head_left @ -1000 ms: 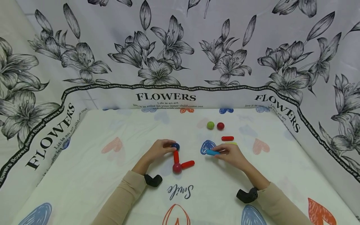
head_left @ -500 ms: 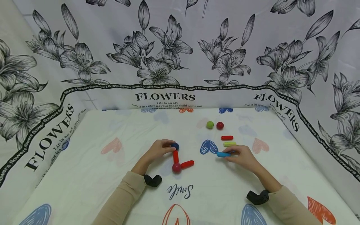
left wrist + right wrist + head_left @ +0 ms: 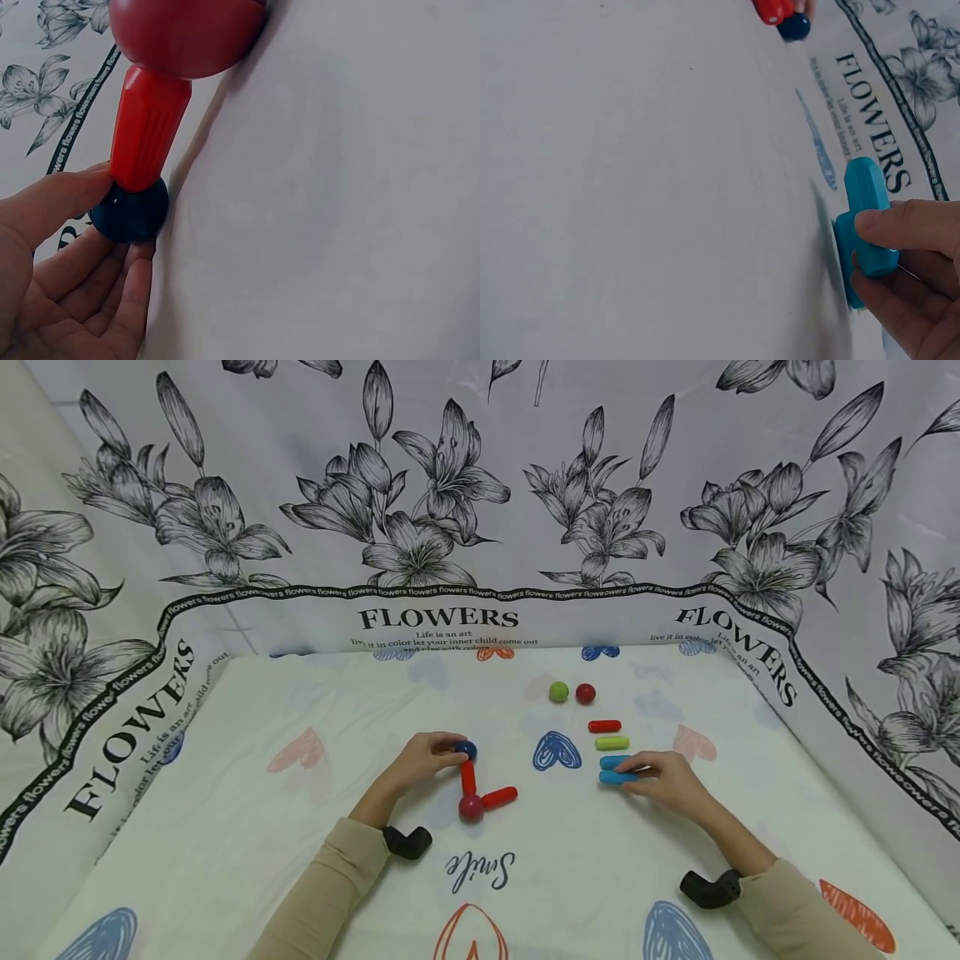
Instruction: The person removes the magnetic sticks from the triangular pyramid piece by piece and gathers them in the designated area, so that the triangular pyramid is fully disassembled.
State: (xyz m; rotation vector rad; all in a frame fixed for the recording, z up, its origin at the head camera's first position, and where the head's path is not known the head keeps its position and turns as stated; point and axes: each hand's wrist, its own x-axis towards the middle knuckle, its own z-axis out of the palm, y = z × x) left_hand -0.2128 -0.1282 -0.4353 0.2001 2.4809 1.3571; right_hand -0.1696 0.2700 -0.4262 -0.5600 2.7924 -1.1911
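Note:
My left hand (image 3: 422,758) pinches a dark blue ball (image 3: 133,214) between thumb and fingers. A red rod (image 3: 150,124) joins that ball to a larger dark red ball (image 3: 471,808), and a second red rod (image 3: 500,797) sticks out from it to the right. On the right, my right hand (image 3: 667,781) pinches a light blue rod (image 3: 865,184) between thumb and fingertips. Right behind it is a second light blue rod (image 3: 844,259); whether the two touch, I cannot tell. Fingers partly cover both blue rods in the head view.
Beyond the right hand lie a yellow-green rod (image 3: 612,743) and a loose red rod (image 3: 604,726). Farther back sit a green ball (image 3: 558,692) and a red ball (image 3: 586,693). A flower-printed curtain (image 3: 442,527) rises behind the heart-patterned tablecloth (image 3: 360,693).
The right hand has moved right with the light blue rod, bringing it beside the second light blue rod. The yellow-green rod is now uncovered. My left hand keeps its hold.

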